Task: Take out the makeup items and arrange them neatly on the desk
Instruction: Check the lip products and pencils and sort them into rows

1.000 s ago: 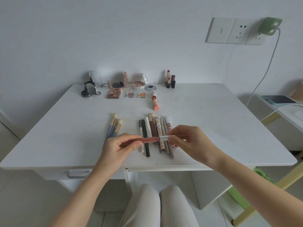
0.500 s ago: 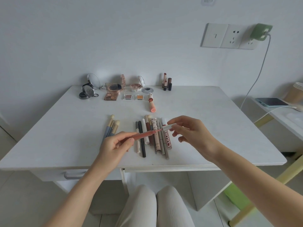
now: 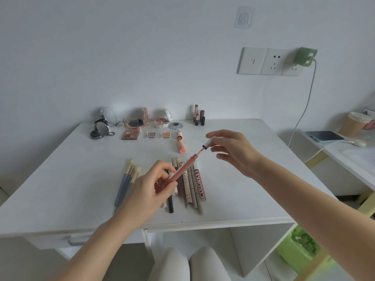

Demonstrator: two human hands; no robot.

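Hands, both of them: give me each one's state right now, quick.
Left hand: grips the pink lip pencil by its lower end.
Right hand: pinches the pencil's white cap, pulled clear of the tip.

Matt white desk (image 3: 233,179), glossy compact lid (image 3: 109,116)
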